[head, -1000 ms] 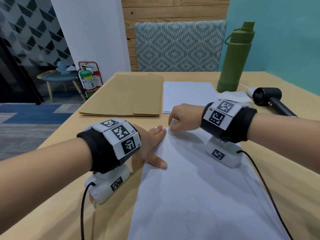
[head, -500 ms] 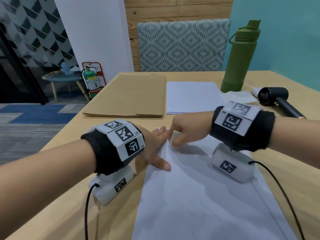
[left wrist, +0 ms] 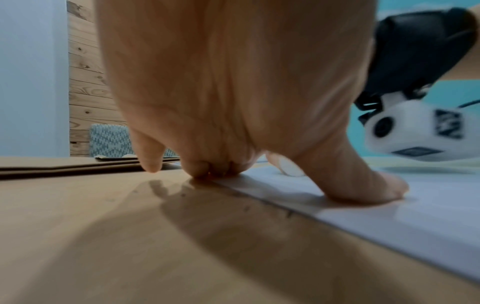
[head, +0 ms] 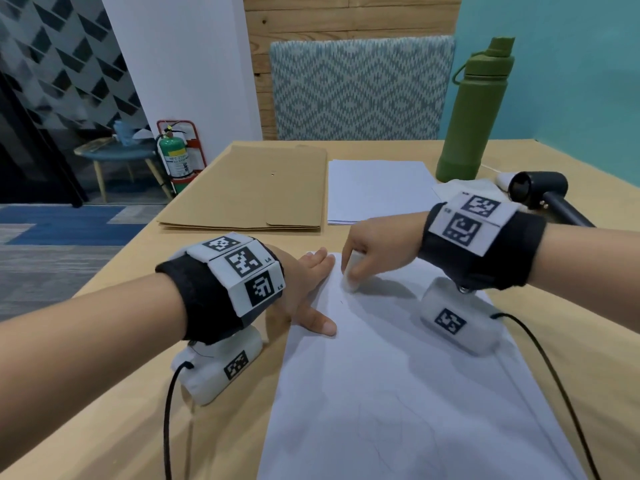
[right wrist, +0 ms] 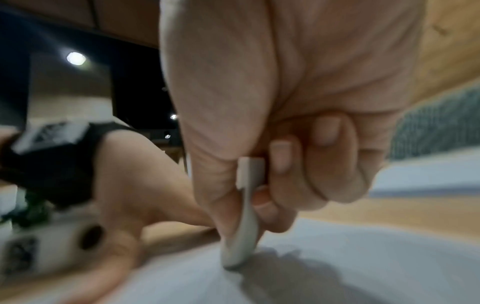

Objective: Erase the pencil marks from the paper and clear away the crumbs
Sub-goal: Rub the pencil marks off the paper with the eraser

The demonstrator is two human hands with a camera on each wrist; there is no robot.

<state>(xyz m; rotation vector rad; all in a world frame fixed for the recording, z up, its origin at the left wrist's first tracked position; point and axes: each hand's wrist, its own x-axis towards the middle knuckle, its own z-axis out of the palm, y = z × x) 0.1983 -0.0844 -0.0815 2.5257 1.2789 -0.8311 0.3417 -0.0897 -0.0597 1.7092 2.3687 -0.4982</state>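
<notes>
A white sheet of paper [head: 398,368] with faint pencil lines lies lengthwise on the wooden table [head: 121,393]. My right hand [head: 367,251] pinches a white eraser [head: 351,275] between thumb and fingers, its tip pressed on the paper near the far left corner. The right wrist view shows the eraser [right wrist: 244,226] bent against the sheet [right wrist: 363,257]. My left hand [head: 304,289] lies flat with straight fingers on the paper's left edge, thumb [left wrist: 369,185] pressing the sheet [left wrist: 415,216]. A tiny dark speck [head: 341,301] sits on the paper between the hands.
Brown envelopes [head: 249,188] and a stack of white sheets [head: 377,188] lie at the far side. A green bottle [head: 481,109] stands at the back right beside a black hair dryer [head: 543,195]. A patterned chair [head: 360,88] faces the table.
My right hand has drawn the eraser a short way toward me along the paper. The left hand stays pressed on the sheet's edge.
</notes>
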